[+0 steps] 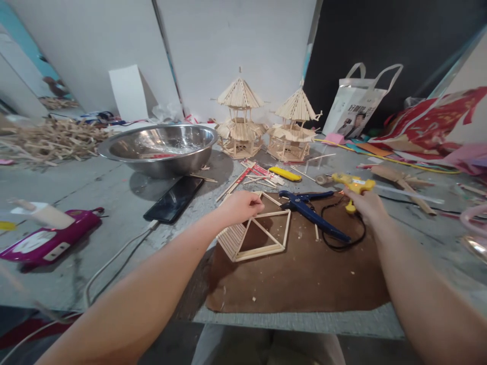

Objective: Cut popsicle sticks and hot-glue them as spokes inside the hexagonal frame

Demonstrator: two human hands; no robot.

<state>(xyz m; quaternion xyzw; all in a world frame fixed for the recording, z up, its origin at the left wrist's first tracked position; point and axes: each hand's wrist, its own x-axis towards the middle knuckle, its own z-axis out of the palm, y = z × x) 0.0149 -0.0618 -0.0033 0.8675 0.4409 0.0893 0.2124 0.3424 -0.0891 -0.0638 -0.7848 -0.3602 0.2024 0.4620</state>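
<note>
The left hand point(243, 207) had its fingers curled together at the stick frame point(261, 252) on the brown mat point(304, 284), but I could not tell if they pinched anything. The right hand point(364, 201) held the yellow glue gun point(350, 183).

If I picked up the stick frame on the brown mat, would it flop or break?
The stick frame would probably feel light, because it is thin with wide open gaps. The packed side is likely stiffer, being closely filled in. Squeezing might snap a corner, where only slim ends meet.
</note>
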